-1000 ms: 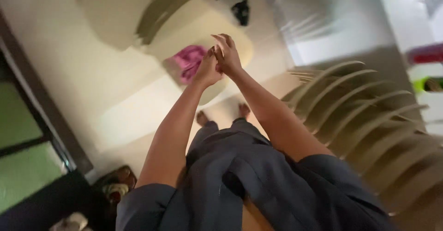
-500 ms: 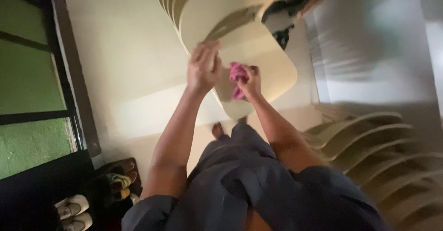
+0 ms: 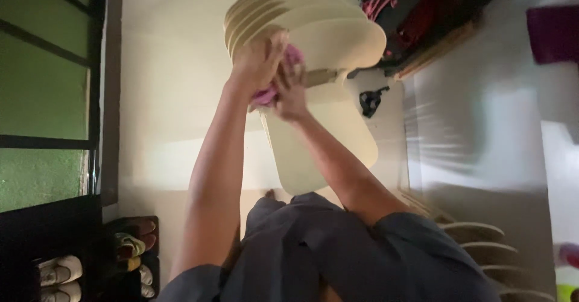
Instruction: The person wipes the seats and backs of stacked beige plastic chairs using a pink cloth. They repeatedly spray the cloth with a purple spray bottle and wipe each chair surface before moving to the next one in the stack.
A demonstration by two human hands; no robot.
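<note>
A stack of cream plastic chairs [image 3: 325, 127] stands in front of me, backs at the top of the view. My left hand [image 3: 256, 60] rests on the top edge of the chair back, fingers curled over it. My right hand [image 3: 289, 94] sits just below and beside it, pressed against a pink cloth [image 3: 268, 94] that shows between the two hands. The cloth is bunched and mostly hidden by my fingers. Both forearms reach up from my dark grey clothes [image 3: 325, 254].
A second stack of cream chairs [image 3: 500, 247] is at the lower right. Shoes on a rack [image 3: 90, 266] lie at the lower left beside a dark door frame [image 3: 105, 91] and green glass. Dark and red items [image 3: 416, 12] stand at the top right.
My view has swung, so the chair stack sits closer and higher. Both hands moved up onto the chair back, and the pink cloth went from my right fingers to between both hands.
</note>
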